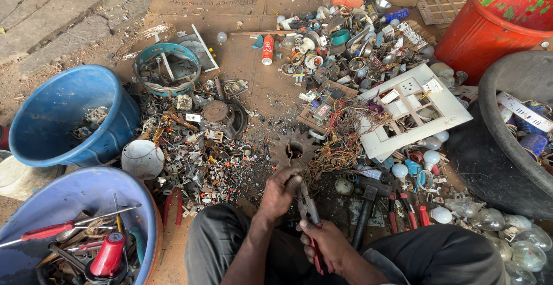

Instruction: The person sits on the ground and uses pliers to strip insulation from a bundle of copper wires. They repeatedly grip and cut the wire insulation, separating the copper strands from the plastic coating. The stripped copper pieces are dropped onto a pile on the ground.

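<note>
Scrap-strewn ground; left hand grip closed on something hidden; right hand grip clenching pliers

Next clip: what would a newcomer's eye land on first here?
Probably the bright red barrel at top right and the blue tub at left, flanking a ground-wide spread of scrap parts. At bottom centre, the right hand grips red-handled pliers, and the left hand meets their tip.
</note>
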